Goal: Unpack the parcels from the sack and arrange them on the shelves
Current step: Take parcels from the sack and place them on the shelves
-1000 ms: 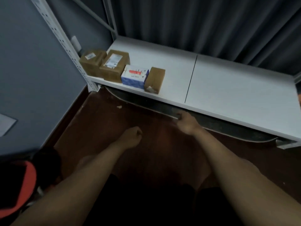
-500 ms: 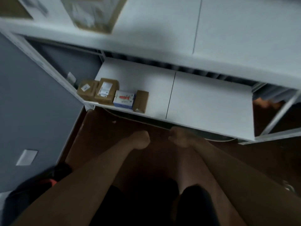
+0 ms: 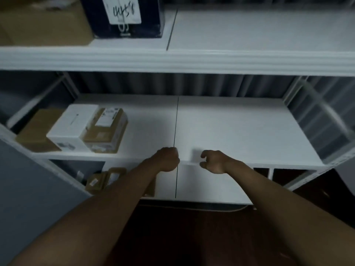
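Both my hands hang in front of the middle shelf [image 3: 240, 127], holding nothing. My left hand [image 3: 167, 159] is curled into a fist at the shelf's front edge, by the seam between its two boards. My right hand [image 3: 212, 161] is beside it with fingers loosely curled. On the left of that shelf sit a white box [image 3: 73, 127], a labelled brown parcel [image 3: 107, 131] and a flat brown box [image 3: 38, 131]. Small brown parcels [image 3: 103, 179] lie on the lower shelf [image 3: 211, 185]. The sack is out of view.
The upper shelf [image 3: 249, 29] carries a brown carton [image 3: 44, 24] and a dark blue box [image 3: 124, 16] with a handwritten label. A grey curtain hangs behind the rack. A grey wall [image 3: 28, 189] stands at the left; dark red floor lies below.
The view has risen from the bottom shelf near the floor to the middle and upper shelves. Both hands came up with it and now sit at the middle shelf's edge.
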